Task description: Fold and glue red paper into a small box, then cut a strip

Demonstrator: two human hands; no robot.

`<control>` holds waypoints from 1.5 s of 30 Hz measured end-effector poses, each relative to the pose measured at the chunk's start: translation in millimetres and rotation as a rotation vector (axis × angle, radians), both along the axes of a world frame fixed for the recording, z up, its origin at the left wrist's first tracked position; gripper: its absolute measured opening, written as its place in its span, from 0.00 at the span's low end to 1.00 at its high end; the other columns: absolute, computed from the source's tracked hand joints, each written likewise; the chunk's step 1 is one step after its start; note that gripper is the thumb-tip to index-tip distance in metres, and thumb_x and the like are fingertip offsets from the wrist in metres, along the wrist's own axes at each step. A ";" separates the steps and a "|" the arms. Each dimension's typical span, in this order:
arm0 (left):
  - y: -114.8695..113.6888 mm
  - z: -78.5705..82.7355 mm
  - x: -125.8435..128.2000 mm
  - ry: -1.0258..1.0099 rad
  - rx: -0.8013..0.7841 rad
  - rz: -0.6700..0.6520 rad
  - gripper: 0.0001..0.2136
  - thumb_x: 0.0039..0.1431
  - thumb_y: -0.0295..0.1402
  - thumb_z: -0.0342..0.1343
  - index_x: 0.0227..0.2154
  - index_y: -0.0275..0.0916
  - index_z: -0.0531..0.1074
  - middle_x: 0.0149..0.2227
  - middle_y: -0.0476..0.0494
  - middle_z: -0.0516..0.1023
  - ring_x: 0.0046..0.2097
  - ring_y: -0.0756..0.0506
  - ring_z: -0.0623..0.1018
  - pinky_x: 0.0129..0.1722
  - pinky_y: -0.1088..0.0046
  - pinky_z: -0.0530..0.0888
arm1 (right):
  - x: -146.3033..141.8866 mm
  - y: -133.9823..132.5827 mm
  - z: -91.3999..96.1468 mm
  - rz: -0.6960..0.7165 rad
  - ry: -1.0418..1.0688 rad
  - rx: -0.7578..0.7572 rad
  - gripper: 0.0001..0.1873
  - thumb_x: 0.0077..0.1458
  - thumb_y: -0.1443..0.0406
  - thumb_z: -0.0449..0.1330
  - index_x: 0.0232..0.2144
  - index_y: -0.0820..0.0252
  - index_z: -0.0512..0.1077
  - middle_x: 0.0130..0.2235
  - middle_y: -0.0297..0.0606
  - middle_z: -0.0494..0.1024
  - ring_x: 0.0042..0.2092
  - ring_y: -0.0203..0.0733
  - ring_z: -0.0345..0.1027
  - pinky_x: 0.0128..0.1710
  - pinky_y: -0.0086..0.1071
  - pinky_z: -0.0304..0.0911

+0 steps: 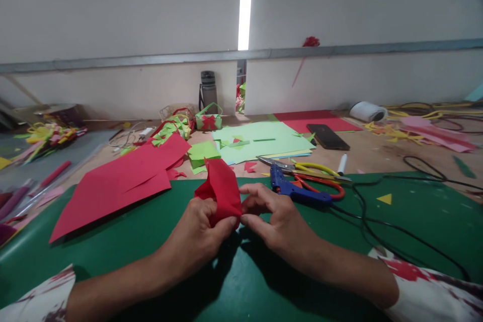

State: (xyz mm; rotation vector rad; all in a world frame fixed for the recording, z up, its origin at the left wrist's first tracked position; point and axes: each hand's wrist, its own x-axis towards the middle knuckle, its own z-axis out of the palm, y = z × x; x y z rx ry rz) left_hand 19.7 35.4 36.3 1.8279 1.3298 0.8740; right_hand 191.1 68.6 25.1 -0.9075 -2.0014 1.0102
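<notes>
A folded piece of red paper (pixel 222 188) is held up off the green mat, its top coming to a point. My left hand (pixel 202 229) grips it from the left, thumb along its lower edge and the other fingers partly hidden behind and inside the fold. At the lower right corner of the paper, the thumb and fingertips of my right hand (pixel 273 214) pinch it. Just right of that hand lies a blue glue gun (pixel 298 191), with scissors with yellow and orange handles (pixel 320 173) beside it.
Red sheets (pixel 116 186) lie on the left of the green mat (pixel 151 234). Behind are pale green sheets (pixel 264 143), a small green paper basket (pixel 209 119), a bottle (pixel 209 93) and a phone (pixel 327 137). A black cord (pixel 364 211) crosses the mat on the right.
</notes>
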 end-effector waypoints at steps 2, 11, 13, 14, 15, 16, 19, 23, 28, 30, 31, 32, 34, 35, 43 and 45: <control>-0.2 -0.8 -0.1 0.012 0.016 -0.010 0.11 0.56 0.30 0.49 0.20 0.35 0.68 0.20 0.52 0.65 0.24 0.52 0.62 0.24 0.78 0.59 | -0.7 1.4 0.6 0.001 0.016 -0.098 0.16 0.50 0.73 0.58 0.44 0.61 0.68 0.31 0.32 0.77 0.31 0.35 0.70 0.31 0.28 0.64; -0.6 -7.8 0.5 0.250 0.258 0.006 0.10 0.57 0.29 0.50 0.22 0.37 0.70 0.23 0.49 0.73 0.28 0.47 0.69 0.37 0.68 0.64 | 1.3 4.5 3.7 0.020 -0.258 0.178 0.09 0.58 0.68 0.54 0.29 0.62 0.73 0.26 0.33 0.74 0.26 0.33 0.61 0.28 0.28 0.54; -1.4 -8.9 0.5 0.280 0.282 0.003 0.10 0.57 0.30 0.50 0.21 0.37 0.70 0.24 0.48 0.73 0.30 0.47 0.70 0.39 0.66 0.63 | 1.5 4.0 4.4 0.006 -0.310 0.229 0.09 0.57 0.69 0.54 0.26 0.62 0.71 0.23 0.32 0.70 0.24 0.32 0.58 0.26 0.28 0.51; -1.9 -8.9 0.4 0.288 0.291 0.008 0.11 0.58 0.30 0.50 0.21 0.37 0.69 0.24 0.48 0.73 0.30 0.46 0.70 0.38 0.66 0.63 | 1.5 3.5 4.4 -0.007 -0.329 0.246 0.10 0.56 0.69 0.54 0.24 0.62 0.69 0.22 0.31 0.68 0.24 0.32 0.56 0.26 0.28 0.49; -2.2 -8.5 0.3 0.292 0.298 0.018 0.11 0.58 0.30 0.50 0.20 0.37 0.68 0.24 0.48 0.72 0.29 0.47 0.69 0.38 0.66 0.63 | 1.5 2.9 4.1 -0.019 -0.343 0.259 0.11 0.55 0.69 0.54 0.22 0.61 0.67 0.21 0.29 0.65 0.23 0.31 0.54 0.25 0.28 0.48; -2.6 -7.8 0.3 0.294 0.305 0.031 0.12 0.57 0.31 0.50 0.19 0.37 0.66 0.23 0.48 0.70 0.29 0.47 0.69 0.37 0.66 0.62 | 1.6 2.2 3.5 -0.030 -0.350 0.270 0.11 0.55 0.69 0.53 0.21 0.61 0.65 0.20 0.28 0.63 0.23 0.31 0.52 0.24 0.28 0.47; -3.5 -5.0 0.1 0.271 0.324 0.048 0.14 0.57 0.31 0.51 0.17 0.36 0.63 0.21 0.50 0.67 0.27 0.48 0.67 0.37 0.67 0.61 | 1.9 -0.1 1.1 -0.042 -0.359 0.290 0.13 0.54 0.69 0.53 0.19 0.60 0.60 0.19 0.27 0.59 0.22 0.31 0.50 0.24 0.29 0.45; -5.0 -4.2 -0.5 0.232 0.346 0.017 0.13 0.57 0.29 0.51 0.18 0.36 0.65 0.21 0.51 0.68 0.27 0.49 0.67 0.41 0.64 0.61 | 2.9 -1.2 -0.3 -0.035 -0.365 0.286 0.12 0.54 0.69 0.52 0.19 0.59 0.60 0.20 0.28 0.60 0.23 0.31 0.51 0.24 0.29 0.45; -5.4 -6.0 -3.6 0.122 0.421 0.019 0.06 0.55 0.25 0.55 0.25 0.38 0.73 0.25 0.50 0.76 0.29 0.48 0.72 0.46 0.61 0.61 | 3.0 1.2 1.1 -0.022 -0.378 0.282 0.12 0.55 0.69 0.52 0.20 0.60 0.60 0.21 0.29 0.62 0.23 0.31 0.52 0.25 0.28 0.46; -5.0 -5.7 -4.6 0.084 0.444 0.011 0.05 0.55 0.25 0.56 0.26 0.38 0.74 0.26 0.49 0.77 0.30 0.47 0.73 0.44 0.63 0.63 | 2.8 1.8 1.3 -0.019 -0.379 0.286 0.12 0.55 0.69 0.52 0.20 0.59 0.59 0.20 0.28 0.61 0.23 0.31 0.51 0.25 0.28 0.45; -4.8 -5.4 -4.8 0.070 0.455 0.003 0.05 0.55 0.25 0.56 0.26 0.38 0.74 0.26 0.48 0.77 0.30 0.47 0.74 0.42 0.64 0.64 | 2.8 2.0 1.3 -0.019 -0.380 0.285 0.13 0.55 0.69 0.52 0.20 0.59 0.59 0.20 0.28 0.61 0.23 0.31 0.51 0.24 0.28 0.45; -4.7 -5.1 -4.9 0.059 0.467 -0.006 0.05 0.56 0.25 0.56 0.27 0.38 0.74 0.27 0.48 0.78 0.30 0.47 0.74 0.40 0.66 0.65 | 2.7 2.1 1.3 -0.020 -0.381 0.283 0.13 0.55 0.69 0.52 0.19 0.59 0.59 0.20 0.28 0.60 0.23 0.30 0.50 0.24 0.28 0.45; -4.9 -4.7 -4.7 0.043 0.498 -0.029 0.05 0.57 0.25 0.55 0.28 0.37 0.75 0.27 0.46 0.77 0.30 0.47 0.74 0.38 0.67 0.66 | 2.8 2.2 1.4 -0.023 -0.387 0.278 0.13 0.55 0.68 0.52 0.19 0.59 0.59 0.20 0.28 0.60 0.23 0.31 0.50 0.24 0.28 0.45; -5.2 -4.6 -4.5 0.039 0.512 -0.041 0.05 0.58 0.24 0.54 0.29 0.37 0.75 0.27 0.46 0.77 0.31 0.47 0.74 0.37 0.68 0.67 | 2.8 2.3 1.7 -0.025 -0.392 0.275 0.13 0.55 0.68 0.52 0.19 0.60 0.59 0.20 0.28 0.60 0.23 0.31 0.50 0.24 0.28 0.45; -6.9 1.7 -5.2 0.147 0.745 -0.022 0.06 0.57 0.22 0.55 0.29 0.37 0.74 0.36 0.41 0.73 0.36 0.46 0.70 0.36 0.68 0.69 | 2.7 1.8 6.1 0.019 -0.401 0.261 0.08 0.54 0.70 0.53 0.24 0.62 0.67 0.23 0.33 0.69 0.24 0.33 0.57 0.26 0.28 0.50; -6.7 5.0 -6.5 0.184 0.797 -0.031 0.06 0.56 0.21 0.55 0.29 0.38 0.74 0.42 0.40 0.74 0.41 0.44 0.70 0.42 0.63 0.69 | 3.3 1.5 6.7 0.012 -0.403 0.250 0.07 0.53 0.70 0.53 0.24 0.62 0.67 0.23 0.33 0.69 0.24 0.33 0.57 0.26 0.28 0.50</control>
